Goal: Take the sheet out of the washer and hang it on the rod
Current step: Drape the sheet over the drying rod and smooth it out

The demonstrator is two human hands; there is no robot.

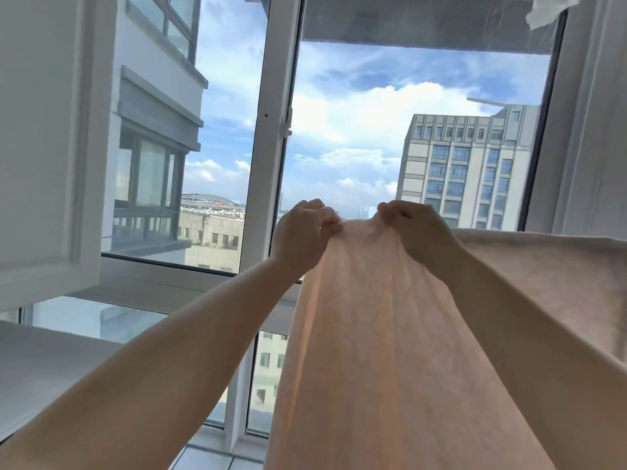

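A pale pink sheet [366, 334] hangs in front of me, lit from behind by the window. My left hand [302, 232] pinches its top edge at the left, and my right hand [420, 232] grips the same edge a little to the right. The cloth bunches between the two hands and falls down to the bottom of the view. To the right the sheet stretches out level behind my right forearm. The rod itself is hidden under the cloth. The washer is out of view.
A large window with a white frame [271, 130] fills the view, with buildings and sky outside. A white cabinet [44, 147] hangs at the left above a white ledge [51, 361]. A white cloth [549, 8] hangs at the top right.
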